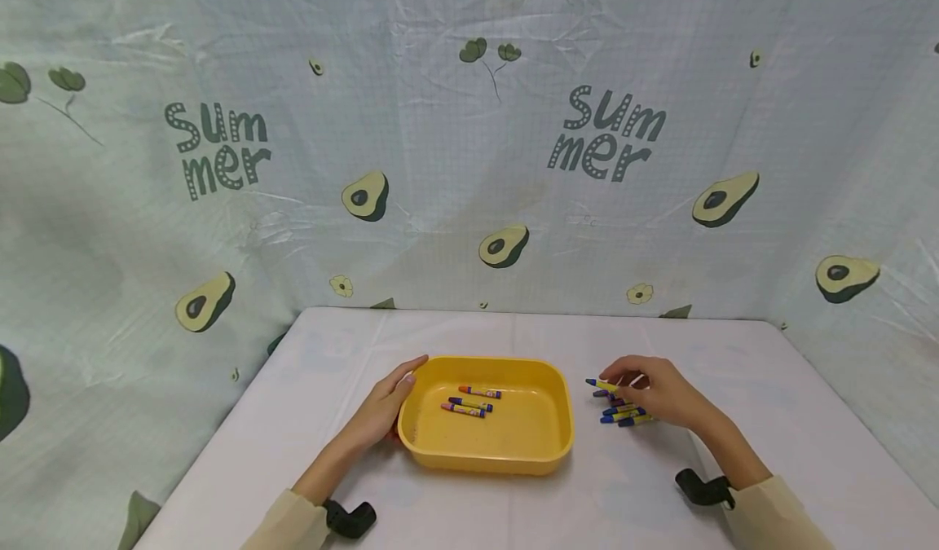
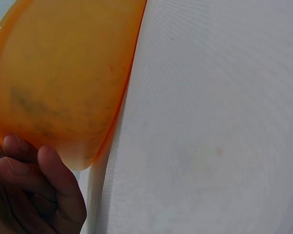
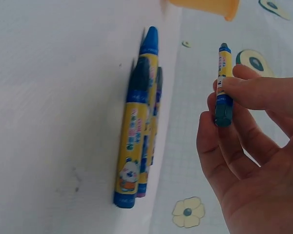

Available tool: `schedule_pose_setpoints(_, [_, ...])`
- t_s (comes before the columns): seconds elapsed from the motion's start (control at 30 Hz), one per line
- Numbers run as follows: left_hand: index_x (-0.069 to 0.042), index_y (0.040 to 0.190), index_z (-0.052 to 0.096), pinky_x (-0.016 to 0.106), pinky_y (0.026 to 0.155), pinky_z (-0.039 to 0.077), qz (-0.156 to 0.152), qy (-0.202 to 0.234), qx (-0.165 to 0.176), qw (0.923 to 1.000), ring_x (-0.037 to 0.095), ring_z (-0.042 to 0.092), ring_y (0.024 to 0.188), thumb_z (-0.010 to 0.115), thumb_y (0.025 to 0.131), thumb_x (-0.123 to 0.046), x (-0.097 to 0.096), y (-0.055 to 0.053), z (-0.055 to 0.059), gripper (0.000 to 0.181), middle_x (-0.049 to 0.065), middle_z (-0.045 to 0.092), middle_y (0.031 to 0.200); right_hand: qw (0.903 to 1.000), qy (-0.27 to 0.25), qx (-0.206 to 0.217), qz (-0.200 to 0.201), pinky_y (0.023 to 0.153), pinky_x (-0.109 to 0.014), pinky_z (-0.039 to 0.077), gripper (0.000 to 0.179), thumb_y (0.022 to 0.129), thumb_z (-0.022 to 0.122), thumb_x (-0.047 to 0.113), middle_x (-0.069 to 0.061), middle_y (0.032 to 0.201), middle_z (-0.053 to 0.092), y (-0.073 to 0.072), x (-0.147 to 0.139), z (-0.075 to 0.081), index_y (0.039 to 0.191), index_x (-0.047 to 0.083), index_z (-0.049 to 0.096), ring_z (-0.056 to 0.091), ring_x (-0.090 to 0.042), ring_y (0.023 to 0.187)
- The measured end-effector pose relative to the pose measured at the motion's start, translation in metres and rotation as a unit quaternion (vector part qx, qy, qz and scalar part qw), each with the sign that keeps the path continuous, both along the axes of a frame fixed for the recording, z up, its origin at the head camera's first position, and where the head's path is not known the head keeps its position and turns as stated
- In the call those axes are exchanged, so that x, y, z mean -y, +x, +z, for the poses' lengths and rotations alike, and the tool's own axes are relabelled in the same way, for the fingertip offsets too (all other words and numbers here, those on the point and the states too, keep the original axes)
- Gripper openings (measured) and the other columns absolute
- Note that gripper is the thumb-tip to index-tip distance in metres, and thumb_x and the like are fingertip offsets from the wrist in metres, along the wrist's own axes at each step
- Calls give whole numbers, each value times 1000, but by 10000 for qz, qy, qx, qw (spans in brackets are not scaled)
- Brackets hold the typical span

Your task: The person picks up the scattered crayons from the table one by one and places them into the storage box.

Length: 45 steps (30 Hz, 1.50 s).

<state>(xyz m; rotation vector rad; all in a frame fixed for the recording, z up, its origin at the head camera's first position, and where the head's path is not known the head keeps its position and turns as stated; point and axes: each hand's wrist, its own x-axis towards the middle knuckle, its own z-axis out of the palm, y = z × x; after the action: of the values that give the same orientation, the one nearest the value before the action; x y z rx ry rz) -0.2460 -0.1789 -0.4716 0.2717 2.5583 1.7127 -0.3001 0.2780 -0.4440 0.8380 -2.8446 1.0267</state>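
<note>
My right hand [image 1: 656,389] pinches a yellow-wrapped crayon [image 3: 224,73] with dark green ends between thumb and fingers. In the head view it is just over a small pile of crayons [image 1: 619,416] on the table, right of a yellow tray [image 1: 484,462]. Blue and dark tips show on the pile in the right wrist view, where a dark-tipped crayon [image 3: 132,141] lies foremost. My left hand [image 1: 385,399] holds the tray at its left rim, thumb near the edge. Three crayons [image 1: 469,404] lie inside the tray, toward its back left.
A white cloth covers the table [image 1: 557,509]. Something small and red [image 1: 394,434] shows at the tray's left side, mostly hidden by the tray and left hand. Behind the table hangs a curtain [image 1: 440,143] printed with avocados and lettering.
</note>
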Motion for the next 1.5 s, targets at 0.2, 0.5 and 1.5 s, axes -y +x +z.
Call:
schedule_pose_setpoints(0.2, [-18, 159, 42, 34, 97, 54, 2, -25, 21, 10000, 25, 64, 112, 35, 114, -30, 2, 2, 2, 47, 14, 49, 158, 9997, -155, -152, 130, 81, -22, 59, 23, 94, 71, 5, 5, 108, 74, 6, 11, 9, 110, 21, 75, 63, -6, 92])
schedule_pose_setpoints(0.5, [-18, 159, 42, 27, 84, 52, -26, 20, 57, 10000, 27, 63, 106, 35, 114, -31, -2, 0, 2, 47, 14, 49, 158, 9982, -439, -157, 379, 82, -22, 59, 22, 96, 69, 6, 3, 110, 74, 7, 36, 28, 112, 20, 74, 64, -8, 94])
schedule_pose_setpoints(1.5, [-18, 158, 43, 34, 100, 51, -3, 78, 12, 10000, 29, 58, 122, 34, 115, -28, 1, 0, -2, 46, 15, 43, 163, 9751, -165, 1165, 1877, 82, -26, 60, 24, 93, 68, -3, -4, 104, 75, -25, 201, 46, 110, 9, 78, 66, -12, 91])
